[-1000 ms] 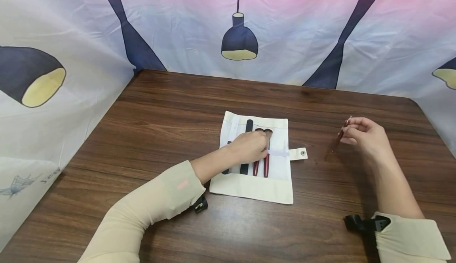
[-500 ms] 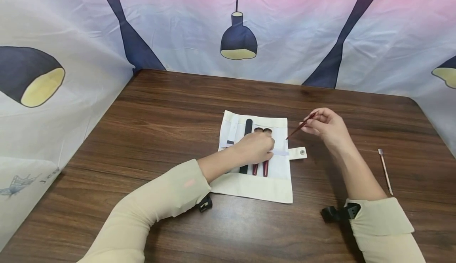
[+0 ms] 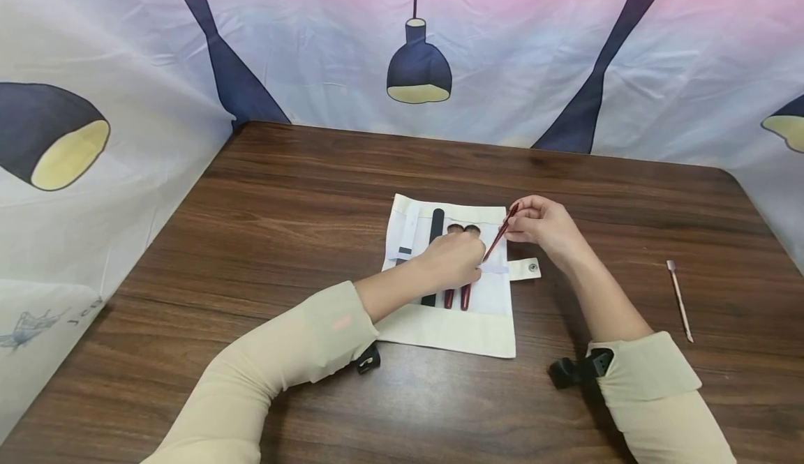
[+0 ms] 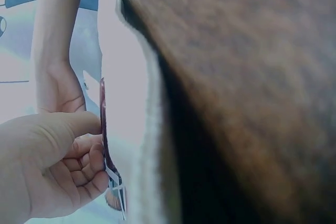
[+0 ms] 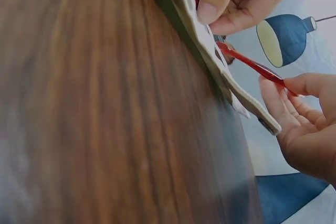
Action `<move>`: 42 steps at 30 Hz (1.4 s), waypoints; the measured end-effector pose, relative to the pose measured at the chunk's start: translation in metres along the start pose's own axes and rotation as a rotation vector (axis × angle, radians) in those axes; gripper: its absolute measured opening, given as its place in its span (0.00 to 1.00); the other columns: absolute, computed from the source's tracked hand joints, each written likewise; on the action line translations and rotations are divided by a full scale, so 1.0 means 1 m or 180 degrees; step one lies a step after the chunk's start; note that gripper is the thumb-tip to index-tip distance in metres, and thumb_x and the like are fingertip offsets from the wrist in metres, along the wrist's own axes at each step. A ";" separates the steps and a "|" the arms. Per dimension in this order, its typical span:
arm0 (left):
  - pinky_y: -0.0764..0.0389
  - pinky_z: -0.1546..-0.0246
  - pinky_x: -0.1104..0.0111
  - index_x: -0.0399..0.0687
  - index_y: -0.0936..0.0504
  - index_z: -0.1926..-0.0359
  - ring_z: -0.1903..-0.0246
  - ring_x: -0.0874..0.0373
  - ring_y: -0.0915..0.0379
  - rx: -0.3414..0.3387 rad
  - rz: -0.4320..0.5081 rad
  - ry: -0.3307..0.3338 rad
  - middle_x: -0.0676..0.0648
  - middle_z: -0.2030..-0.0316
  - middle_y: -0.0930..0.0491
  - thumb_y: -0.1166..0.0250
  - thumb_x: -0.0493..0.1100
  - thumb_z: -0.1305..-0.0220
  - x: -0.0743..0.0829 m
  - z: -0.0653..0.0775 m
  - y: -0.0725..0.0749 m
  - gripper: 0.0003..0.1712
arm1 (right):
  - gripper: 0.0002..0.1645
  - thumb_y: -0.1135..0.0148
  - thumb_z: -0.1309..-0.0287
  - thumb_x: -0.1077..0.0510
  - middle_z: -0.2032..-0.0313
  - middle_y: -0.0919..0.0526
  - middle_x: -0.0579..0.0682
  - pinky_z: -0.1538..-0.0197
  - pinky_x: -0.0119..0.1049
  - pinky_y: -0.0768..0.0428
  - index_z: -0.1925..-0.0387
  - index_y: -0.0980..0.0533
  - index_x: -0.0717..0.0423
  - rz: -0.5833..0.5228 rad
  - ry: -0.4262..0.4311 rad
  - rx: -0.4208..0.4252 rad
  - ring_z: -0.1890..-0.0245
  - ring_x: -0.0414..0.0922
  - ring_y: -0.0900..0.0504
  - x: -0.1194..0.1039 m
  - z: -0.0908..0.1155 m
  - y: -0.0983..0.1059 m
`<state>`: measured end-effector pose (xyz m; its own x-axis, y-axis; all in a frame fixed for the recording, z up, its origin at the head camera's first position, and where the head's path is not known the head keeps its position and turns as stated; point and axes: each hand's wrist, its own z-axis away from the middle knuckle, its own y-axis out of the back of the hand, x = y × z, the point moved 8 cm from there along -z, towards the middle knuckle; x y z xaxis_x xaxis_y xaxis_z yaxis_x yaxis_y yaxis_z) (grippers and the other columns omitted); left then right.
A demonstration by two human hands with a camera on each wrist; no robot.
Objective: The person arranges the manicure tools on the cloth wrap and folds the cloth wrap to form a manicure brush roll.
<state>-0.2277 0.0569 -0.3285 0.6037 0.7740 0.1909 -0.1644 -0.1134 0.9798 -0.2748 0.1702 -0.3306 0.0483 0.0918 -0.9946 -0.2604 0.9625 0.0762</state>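
Observation:
A cream fabric roll-up case [image 3: 449, 331] lies unfolded on the table. Across it, my left hand [image 3: 449, 258] bends over the makeup brushes [image 3: 465, 296], with curled fingers and thumb at the white elastic band [image 3: 496, 268]; it appears to pinch the band, though the fingertips are partly hidden. My right hand [image 3: 543, 227] pinches slim red tweezers [image 3: 500, 235] by the upper end, their lower tip slanting down beside the left fingers at the band. In the right wrist view, the tweezers [image 5: 257, 67] reach towards the case's edge, near the left thumb [image 5: 210, 11].
Under the band also lie a black nail file [image 3: 437, 223] and a pale strip [image 3: 411, 223]. The snap tab [image 3: 524, 268] sticks out to the right. A thin metal cuticle pusher [image 3: 680, 303] rests on the table [image 3: 314, 185] at the right. Printed cloth hangs behind.
My right hand has moved left with the tweezers, from the table's right side to the case, uncovering the cuticle pusher. My left hand has shifted slightly right and stays at the band.

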 end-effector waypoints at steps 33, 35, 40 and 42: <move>0.31 0.82 0.70 0.46 0.23 0.78 0.78 0.60 0.35 -0.0001 0.0058 -0.0040 0.51 0.74 0.29 0.39 0.39 0.43 0.001 0.003 0.000 0.08 | 0.13 0.44 0.51 0.67 0.73 0.23 0.49 0.67 0.33 0.30 0.61 0.27 0.68 0.1727 -0.0414 -0.0473 0.72 0.41 0.28 0.014 -0.002 -0.027; 0.32 0.82 0.70 0.46 0.24 0.79 0.78 0.60 0.36 -0.0008 0.0051 -0.0038 0.51 0.75 0.30 0.39 0.39 0.43 0.001 0.003 0.000 0.09 | 0.12 0.45 0.51 0.66 0.73 0.23 0.49 0.65 0.34 0.31 0.62 0.27 0.67 0.1810 -0.0411 -0.0531 0.71 0.42 0.28 0.015 -0.001 -0.028; 0.32 0.82 0.71 0.46 0.24 0.78 0.78 0.61 0.35 -0.0002 0.0049 -0.0027 0.51 0.75 0.30 0.39 0.40 0.42 0.000 0.003 0.000 0.08 | 0.11 0.44 0.51 0.66 0.74 0.21 0.49 0.65 0.34 0.32 0.63 0.26 0.67 0.1933 -0.0415 -0.0680 0.72 0.42 0.29 0.017 0.000 -0.031; 0.31 0.82 0.71 0.47 0.24 0.78 0.78 0.61 0.35 -0.0001 0.0057 -0.0026 0.51 0.75 0.30 0.39 0.40 0.42 0.000 0.003 0.000 0.09 | 0.11 0.41 0.51 0.65 0.75 0.22 0.48 0.66 0.33 0.32 0.64 0.25 0.67 0.2005 -0.0402 -0.0706 0.72 0.41 0.29 0.017 0.000 -0.032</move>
<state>-0.2253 0.0551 -0.3286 0.6070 0.7667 0.2088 -0.1754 -0.1270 0.9763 -0.2654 0.1405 -0.3501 -0.0687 0.6600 -0.7481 -0.4666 0.6416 0.6088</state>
